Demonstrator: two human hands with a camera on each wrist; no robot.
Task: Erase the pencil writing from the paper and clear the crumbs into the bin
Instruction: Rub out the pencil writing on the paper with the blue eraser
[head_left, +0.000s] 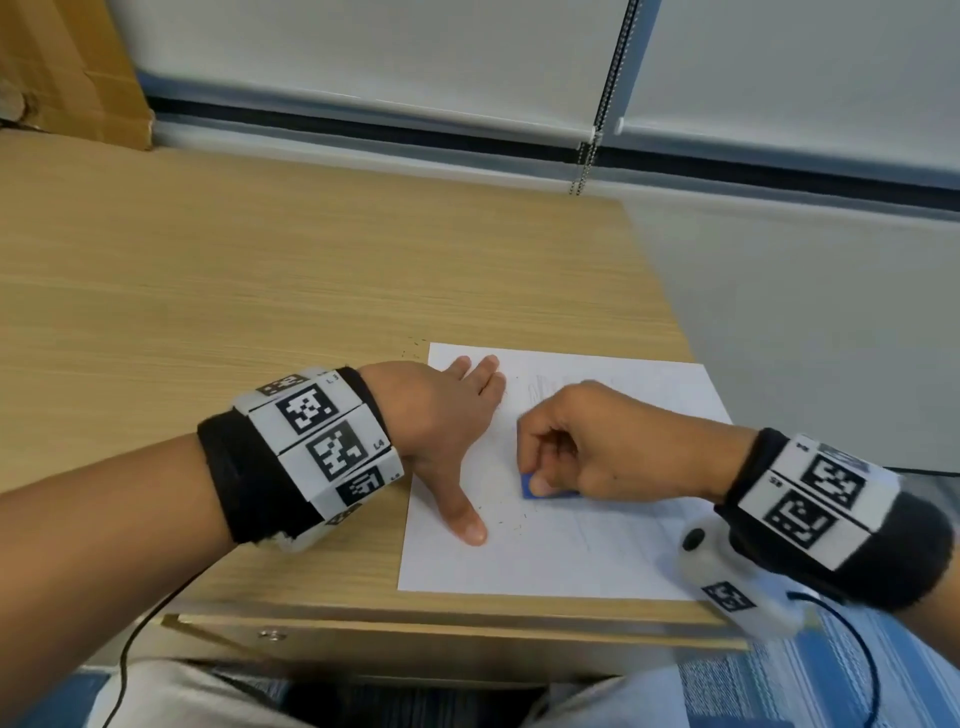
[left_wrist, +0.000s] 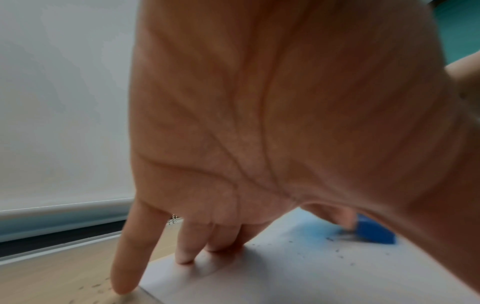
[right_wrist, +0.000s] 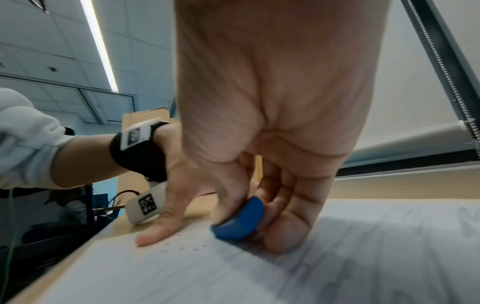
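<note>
Blue rubber shows only in part: the eraser (head_left: 540, 489) is pinched between the thumb and curled fingers of the right hand (head_left: 608, 447), and the head view gives just a small corner of it below the thumb. The right wrist view shows more of its rounded body (right_wrist: 240, 221), pressed down onto the white paper (head_left: 561, 551), though the fingers behind it cover its far side. The paper lies near the front right corner of the wooden desk (head_left: 260, 291), and its lower right corner is hidden behind the right wrist camera.

The left hand (head_left: 447, 431) lies flat on the sheet's left part, fingers straight and spread, thumb stretched toward the near edge, holding nothing. In the left wrist view the little finger tip (left_wrist: 124, 286) comes down at or just off the paper's edge; blur prevents telling which.

Faint pencil writing (head_left: 540, 388) sits beyond the right hand's knuckles, too pale to read. Tiny dark crumbs (head_left: 511, 522) are scattered on the paper between thumb and eraser, and a few more specks (head_left: 413, 347) lie on the desk just off the sheet's far left corner.
</note>
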